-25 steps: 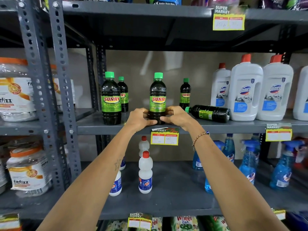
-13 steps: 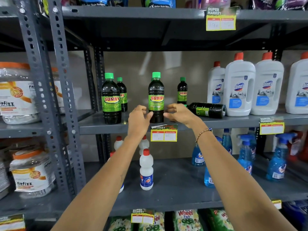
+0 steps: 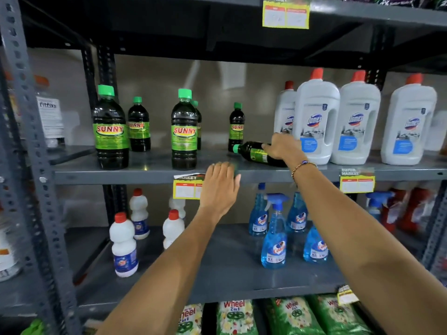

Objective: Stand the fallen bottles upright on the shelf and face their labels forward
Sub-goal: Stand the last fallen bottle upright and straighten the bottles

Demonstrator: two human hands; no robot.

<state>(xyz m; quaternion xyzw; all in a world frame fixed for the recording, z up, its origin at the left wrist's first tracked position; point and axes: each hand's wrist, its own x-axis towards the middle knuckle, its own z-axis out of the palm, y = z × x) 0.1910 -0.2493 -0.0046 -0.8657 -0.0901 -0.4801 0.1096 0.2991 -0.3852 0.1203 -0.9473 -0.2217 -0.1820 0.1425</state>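
Just left of the white Domex jugs (image 3: 316,122) on the grey metal shelf (image 3: 150,174), a dark green-capped Sunny bottle (image 3: 256,153) lies on its side, cap pointing left. The right hand (image 3: 283,147) rests on its body, fingers curled over it. The left hand (image 3: 221,187) hovers spread and empty at the shelf edge, left of the bottle.

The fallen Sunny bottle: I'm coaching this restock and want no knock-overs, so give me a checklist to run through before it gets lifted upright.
1. Right hand on the fallen bottle: ok, it rests on the body, though whether the grip has closed cannot be told.
2. Left hand free to help: ok, open and empty at the shelf edge.
3. Cap on: ok, green cap in place, pointing left.
4. Space to stand it: ok, bare shelf lies left of the cap.
5. Neighbours clear: not ok, a small upright bottle stands just behind the cap and a Domex jug is close on the right.
6. Label side: cannot tell, the hand covers part.
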